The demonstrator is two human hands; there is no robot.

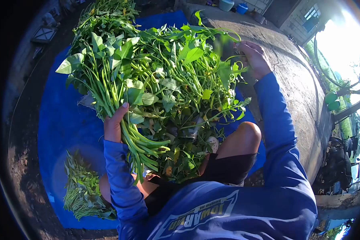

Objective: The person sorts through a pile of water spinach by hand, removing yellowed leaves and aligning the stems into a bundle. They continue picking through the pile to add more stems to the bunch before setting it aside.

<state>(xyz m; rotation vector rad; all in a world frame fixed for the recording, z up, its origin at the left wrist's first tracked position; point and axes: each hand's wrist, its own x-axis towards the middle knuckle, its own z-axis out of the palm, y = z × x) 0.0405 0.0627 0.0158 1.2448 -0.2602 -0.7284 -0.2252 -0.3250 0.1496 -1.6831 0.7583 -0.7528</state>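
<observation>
Stems (110,94) inside left grip (113,127)

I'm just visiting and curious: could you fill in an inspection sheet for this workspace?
Surface: blue sheet, spread flat.
Job's things: long-stemmed green leafy bunch; large tangled green leafy heap; smaller green leafy pile, lower left.
Clutter: pale dotted object near the bent knee, unidentified.
Hands: bare left hand around the bunch; bare right hand at a thin curling green stem, grip unclear.
Cables: dark curved line at right; cable or branch, cannot tell.
Surroundings: rough grey concrete slab; grey block wall.
</observation>
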